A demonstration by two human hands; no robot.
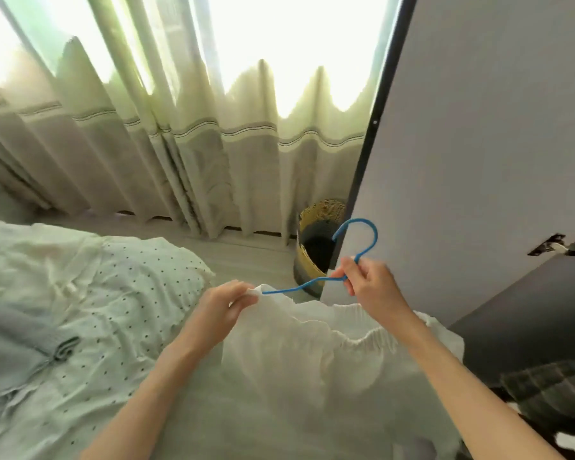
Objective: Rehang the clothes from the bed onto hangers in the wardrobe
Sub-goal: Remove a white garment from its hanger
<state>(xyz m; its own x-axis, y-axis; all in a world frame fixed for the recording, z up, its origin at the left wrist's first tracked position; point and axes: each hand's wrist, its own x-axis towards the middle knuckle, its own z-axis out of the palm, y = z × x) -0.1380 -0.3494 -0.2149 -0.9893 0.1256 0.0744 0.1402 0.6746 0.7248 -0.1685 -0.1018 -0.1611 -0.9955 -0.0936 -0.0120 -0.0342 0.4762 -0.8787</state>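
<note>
Item: white gathered garment, sheer, with an elasticated ruffled edge; held mid-air at centre of view, partly threaded onto a blue wire hanger. Left hand, at 9 o'clock of the hanger: thumb and fingertips pinched together on the garment's edge, right where the hanger's left arm disappears into the cloth, probably to draw the fabric along and over that arm. Right hand, at 3 o'clock of the left: fingers curled and clamped around the hanger's neck just below the hook, which curves up toward 12 o'clock; this grip likely steadies the hanger while the other hand dresses it. The garment's elastic edge runs slack between the two hands and sags below the right wrist; the hanger's right arm is not visible, hidden by hand or cloth. Judged stage: garment being fitted, not yet hung. Nearby: bed with dotted white fabric at 9 o'clock; grey cardigan on it at 8 o'clock, apparently awaiting its turn; open wardrobe door at 2 o'clock; woven basket on the floor beyond the hanger; curtains at 12 o'clock.
</note>
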